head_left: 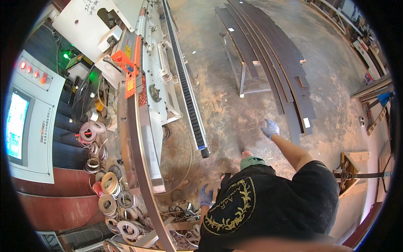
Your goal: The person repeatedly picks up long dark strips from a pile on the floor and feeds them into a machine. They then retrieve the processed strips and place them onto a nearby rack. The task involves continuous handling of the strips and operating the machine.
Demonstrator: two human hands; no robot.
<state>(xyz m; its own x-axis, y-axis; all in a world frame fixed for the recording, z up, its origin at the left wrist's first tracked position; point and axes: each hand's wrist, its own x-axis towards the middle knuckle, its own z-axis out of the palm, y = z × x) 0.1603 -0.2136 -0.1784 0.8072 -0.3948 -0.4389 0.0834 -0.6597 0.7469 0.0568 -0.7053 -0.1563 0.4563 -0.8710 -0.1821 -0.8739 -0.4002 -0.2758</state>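
Far boards [273,38]: wood-like panels; dark brown faces, smooth and matt; cut edges paler, raw-looking
Labels [307,122]: white paper; flat, matt
Table [242,80]: slim metal legs; greyish, dull
Right grip [270,128] and left grip [205,195]: gloved, pale and matt; cloth or thin rubber, cannot tell
Shirt [289,197]: black cloth, soft, matt; gold emblem
Machine [157,63]: white painted metal, smooth
Roller track [183,80]: pale metal rails; black segments, plastic or rubber-looking
Left screen [17,126]: glossy, glowing
Near-left rolls [105,180]: smooth wound strip, plastic-looking
Floor [336,105]: concrete-like, dusty; blotched, partly shiny
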